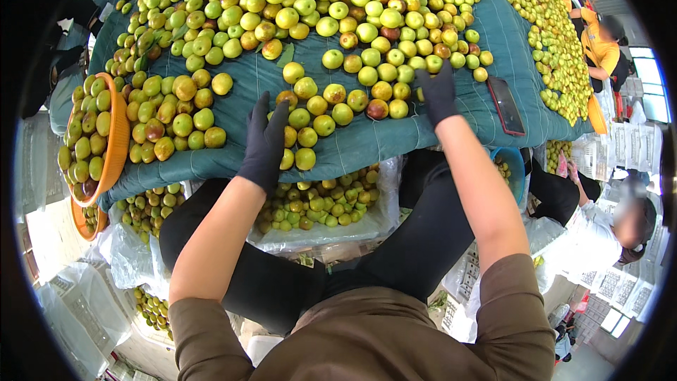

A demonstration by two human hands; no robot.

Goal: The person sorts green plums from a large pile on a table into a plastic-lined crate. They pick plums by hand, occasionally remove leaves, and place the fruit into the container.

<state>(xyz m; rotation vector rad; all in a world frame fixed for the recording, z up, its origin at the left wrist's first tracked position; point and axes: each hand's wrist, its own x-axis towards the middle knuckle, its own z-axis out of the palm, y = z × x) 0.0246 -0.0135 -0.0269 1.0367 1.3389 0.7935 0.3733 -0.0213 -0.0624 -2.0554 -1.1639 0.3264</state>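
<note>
Green jujubes with reddish-brown patches (328,26) cover much of a quilted green cloth (238,76) on the table before me. My left hand (265,143), in a dark glove, rests at the near edge with thumb and fingers apart. It borders a loose cluster of jujubes (323,125), its fingertips beside a browner one. Farther right, my right hand (438,92), gloved alike, reaches over the near fringe of the pile with spread fingers. Its fingertips are among jujubes, and its palm side is hidden. Between my hands lies a loose band of fruit.
An orange basket (113,140) of jujubes leans at the table's left edge. A phone (505,106) lies right of my right hand. Below the edge sits a plastic-lined crate (383,211) of fruit, with a blue bucket (521,172) farther right. Other people work at right.
</note>
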